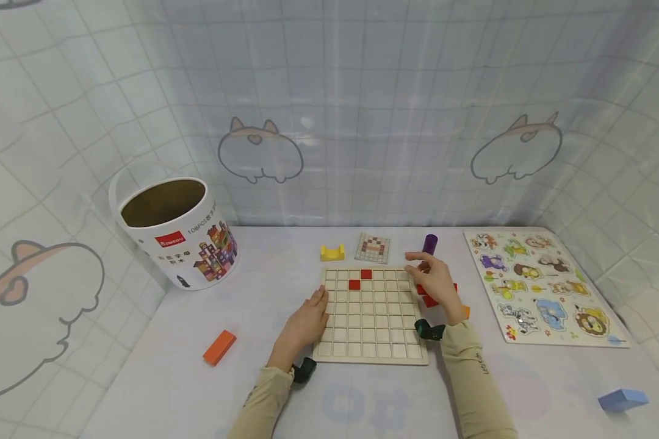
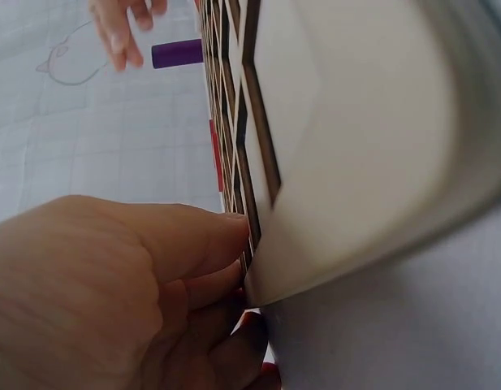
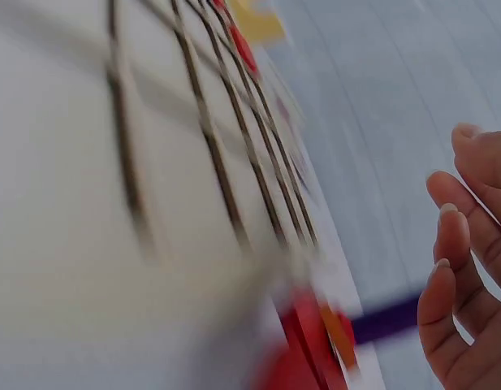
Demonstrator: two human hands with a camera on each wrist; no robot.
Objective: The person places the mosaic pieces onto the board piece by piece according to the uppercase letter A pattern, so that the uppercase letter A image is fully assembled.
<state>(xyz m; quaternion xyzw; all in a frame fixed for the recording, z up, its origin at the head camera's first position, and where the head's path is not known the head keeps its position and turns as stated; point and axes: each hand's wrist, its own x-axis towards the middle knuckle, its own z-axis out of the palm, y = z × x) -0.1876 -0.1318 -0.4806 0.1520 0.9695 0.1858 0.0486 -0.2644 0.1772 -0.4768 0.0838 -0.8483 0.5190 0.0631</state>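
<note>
A square wooden grid board (image 1: 370,323) lies on the white table, with one red tile (image 1: 366,274) in its top row and another red tile (image 1: 354,285) one row lower, to the left. At the board's left edge, my left hand (image 1: 306,318) holds on, thumb against the rim in the left wrist view and the other fingers curled down its side. Over the upper right corner hovers my right hand (image 1: 435,283), its fingers (image 3: 453,244) loosely bent with nothing between them. Several loose red tiles (image 1: 430,302) lie under and beside it, partly hidden.
Behind the board stand a yellow arch block (image 1: 332,253), a grid pattern card (image 1: 372,248) and a purple cylinder (image 1: 430,244). An animal puzzle (image 1: 543,286) lies right, a large bucket (image 1: 165,256) stands left. An orange block (image 1: 219,348) and blue block (image 1: 622,400) lie nearer.
</note>
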